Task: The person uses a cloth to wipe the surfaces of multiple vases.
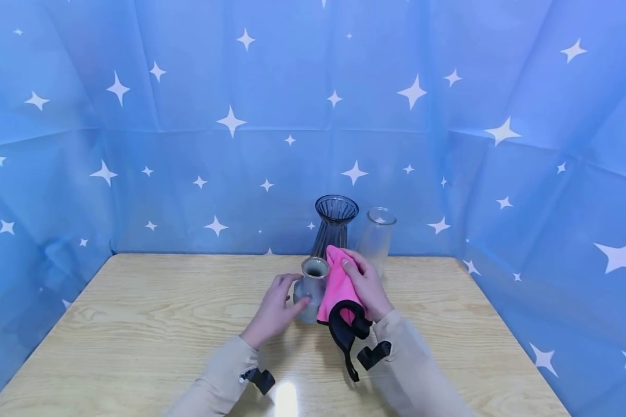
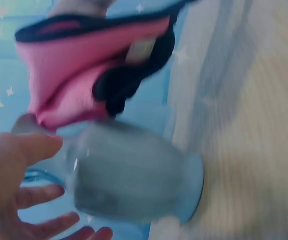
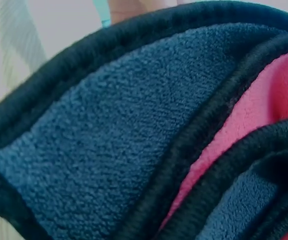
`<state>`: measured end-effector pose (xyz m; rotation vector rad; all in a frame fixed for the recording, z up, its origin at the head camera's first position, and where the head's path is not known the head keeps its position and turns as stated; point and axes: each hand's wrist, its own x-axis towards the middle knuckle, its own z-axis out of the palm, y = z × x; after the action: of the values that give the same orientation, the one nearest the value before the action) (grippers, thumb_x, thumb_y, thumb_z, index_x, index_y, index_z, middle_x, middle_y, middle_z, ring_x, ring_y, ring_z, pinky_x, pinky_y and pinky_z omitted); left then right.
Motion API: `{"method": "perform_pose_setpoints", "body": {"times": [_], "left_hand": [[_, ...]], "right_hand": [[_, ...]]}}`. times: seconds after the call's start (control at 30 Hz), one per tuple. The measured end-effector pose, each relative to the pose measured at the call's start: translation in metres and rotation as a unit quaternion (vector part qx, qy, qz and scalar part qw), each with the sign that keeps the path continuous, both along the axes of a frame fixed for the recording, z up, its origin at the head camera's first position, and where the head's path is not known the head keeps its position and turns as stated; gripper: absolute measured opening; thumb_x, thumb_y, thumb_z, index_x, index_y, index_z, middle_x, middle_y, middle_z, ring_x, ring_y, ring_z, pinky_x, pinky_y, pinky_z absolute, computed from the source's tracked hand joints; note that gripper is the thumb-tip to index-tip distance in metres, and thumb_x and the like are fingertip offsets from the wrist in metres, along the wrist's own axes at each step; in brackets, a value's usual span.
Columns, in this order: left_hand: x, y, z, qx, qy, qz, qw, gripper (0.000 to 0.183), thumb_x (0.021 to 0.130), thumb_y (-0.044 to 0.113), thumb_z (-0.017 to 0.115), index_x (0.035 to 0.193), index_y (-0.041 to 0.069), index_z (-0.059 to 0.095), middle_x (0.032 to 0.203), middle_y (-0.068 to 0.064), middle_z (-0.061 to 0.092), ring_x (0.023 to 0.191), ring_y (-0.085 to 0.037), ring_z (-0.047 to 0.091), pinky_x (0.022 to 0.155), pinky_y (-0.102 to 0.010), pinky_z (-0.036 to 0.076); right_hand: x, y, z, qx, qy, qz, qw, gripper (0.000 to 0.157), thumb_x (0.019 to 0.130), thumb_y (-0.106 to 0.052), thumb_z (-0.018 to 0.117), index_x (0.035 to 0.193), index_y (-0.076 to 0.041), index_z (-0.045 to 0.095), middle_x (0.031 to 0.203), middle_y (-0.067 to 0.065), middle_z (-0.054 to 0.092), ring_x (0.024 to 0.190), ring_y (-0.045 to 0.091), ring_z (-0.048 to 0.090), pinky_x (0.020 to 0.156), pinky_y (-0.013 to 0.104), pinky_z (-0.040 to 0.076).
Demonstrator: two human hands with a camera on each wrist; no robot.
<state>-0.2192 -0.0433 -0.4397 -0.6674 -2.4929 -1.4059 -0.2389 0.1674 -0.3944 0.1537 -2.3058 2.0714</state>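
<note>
A small grey-blue glazed vase [image 1: 310, 296] with a flared mouth stands upright on the wooden table. Beside it, my left hand [image 1: 277, 308] has its thumb and fingers spread around the vase's left side; in the left wrist view the fingers [image 2: 39, 196] look apart from the neck, though contact is hard to judge. My right hand [image 1: 367, 285] grips a pink cloth [image 1: 339, 282] with a dark backing and black edging, just right of the vase. The cloth's dark side [image 3: 108, 120] fills much of the right wrist view, hiding the right fingers there.
Behind the cloth stands a dark ribbed glass vase [image 1: 336, 217], its lower part hidden. To its right is a clear glass vase [image 1: 378, 234], partly behind my right hand. The wooden table [image 1: 151, 324] meets a blue star-patterned curtain [image 1: 188, 145] at the back and sides.
</note>
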Motion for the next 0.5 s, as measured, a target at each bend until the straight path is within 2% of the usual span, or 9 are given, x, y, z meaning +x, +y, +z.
{"method": "perform_pose_setpoints", "body": {"times": [0.13, 0.2, 0.27, 0.37, 0.43, 0.5], "left_hand": [[0.005, 0.01, -0.004, -0.003, 0.024, 0.032, 0.9992, 0.044, 0.087, 0.013, 0.072, 0.124, -0.003, 0.053, 0.12, -0.021, 0.052, 0.107, -0.034, 0.056, 0.085, -0.046, 0.054], [0.005, 0.013, -0.006, -0.01, 0.038, 0.05, 0.998, 0.043, 0.085, 0.009, 0.074, 0.121, -0.002, 0.054, 0.119, -0.021, 0.053, 0.105, -0.033, 0.058, 0.085, -0.045, 0.053], [0.005, 0.016, -0.006, -0.015, 0.053, 0.062, 0.9966, 0.043, 0.083, 0.006, 0.075, 0.12, -0.002, 0.055, 0.118, -0.02, 0.055, 0.104, -0.033, 0.059, 0.085, -0.045, 0.053], [0.003, 0.017, -0.005, -0.018, 0.06, 0.065, 0.9959, 0.043, 0.081, 0.002, 0.075, 0.119, -0.002, 0.056, 0.116, -0.019, 0.057, 0.103, -0.032, 0.06, 0.082, -0.043, 0.054], [0.002, 0.016, -0.003, -0.017, 0.061, 0.06, 0.9962, 0.043, 0.081, 0.001, 0.076, 0.119, -0.003, 0.056, 0.115, -0.019, 0.058, 0.101, -0.032, 0.06, 0.08, -0.043, 0.055], [0.0, 0.015, -0.001, -0.014, 0.055, 0.055, 0.9969, 0.043, 0.08, 0.002, 0.077, 0.118, -0.003, 0.057, 0.114, -0.019, 0.06, 0.101, -0.033, 0.06, 0.08, -0.044, 0.055]], "right_hand": [[0.0, -0.008, -0.002, -0.008, -0.014, -0.015, 1.0, 0.036, 0.103, -0.024, 0.048, 0.137, -0.014, 0.047, 0.106, 0.013, 0.056, 0.082, 0.017, 0.058, 0.069, 0.024, 0.048], [0.001, -0.013, -0.004, -0.009, -0.015, -0.016, 1.0, 0.034, 0.103, -0.024, 0.045, 0.136, -0.015, 0.044, 0.101, 0.012, 0.056, 0.079, 0.017, 0.059, 0.067, 0.024, 0.048], [0.002, -0.017, -0.008, -0.011, -0.001, -0.011, 1.0, 0.031, 0.104, -0.021, 0.043, 0.135, -0.013, 0.043, 0.106, 0.012, 0.055, 0.087, 0.018, 0.059, 0.073, 0.025, 0.048], [0.002, -0.022, -0.015, -0.013, 0.031, -0.001, 0.999, 0.028, 0.105, -0.016, 0.041, 0.131, -0.01, 0.049, 0.123, 0.01, 0.055, 0.105, 0.02, 0.054, 0.088, 0.03, 0.045], [0.002, -0.024, -0.019, 0.018, 0.067, 0.0, 0.998, 0.026, 0.104, -0.014, 0.043, 0.127, -0.01, 0.054, 0.126, 0.009, 0.056, 0.11, 0.021, 0.052, 0.093, 0.034, 0.043], [0.003, -0.025, -0.022, 0.08, 0.108, -0.008, 0.991, 0.024, 0.102, -0.012, 0.048, 0.122, -0.012, 0.06, 0.121, 0.008, 0.061, 0.105, 0.021, 0.055, 0.09, 0.037, 0.045]]}}
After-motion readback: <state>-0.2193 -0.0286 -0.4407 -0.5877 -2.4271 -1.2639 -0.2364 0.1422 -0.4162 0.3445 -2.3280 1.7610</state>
